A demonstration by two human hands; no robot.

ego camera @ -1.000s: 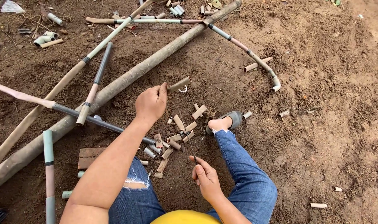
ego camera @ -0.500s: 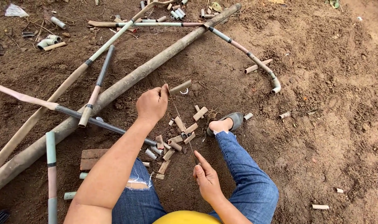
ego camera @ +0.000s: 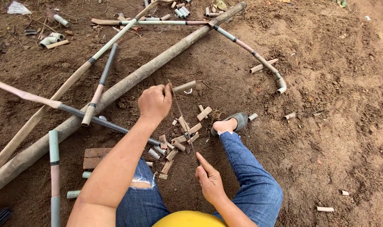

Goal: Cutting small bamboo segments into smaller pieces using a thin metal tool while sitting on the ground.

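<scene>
Two hands work a thin saw blade [ego camera: 185, 126] — left hand [ego camera: 155, 103] gripping a short pipe piece [ego camera: 184, 87], right hand [ego camera: 209, 178] pinching the blade — which could slip and nick fingers.

Left hand [ego camera: 155, 102] gripping short pipe piece [ego camera: 184, 87]; right hand [ego camera: 209, 180] on a thin, perhaps saw, blade [ego camera: 184, 124].

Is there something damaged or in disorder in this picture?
Yes. The jeans have a frayed tear at the left knee. Short cut pipe pieces lie scattered on the soil by the foot. The long pipes lie crossed, and one thin pipe bends in a curve.
</scene>
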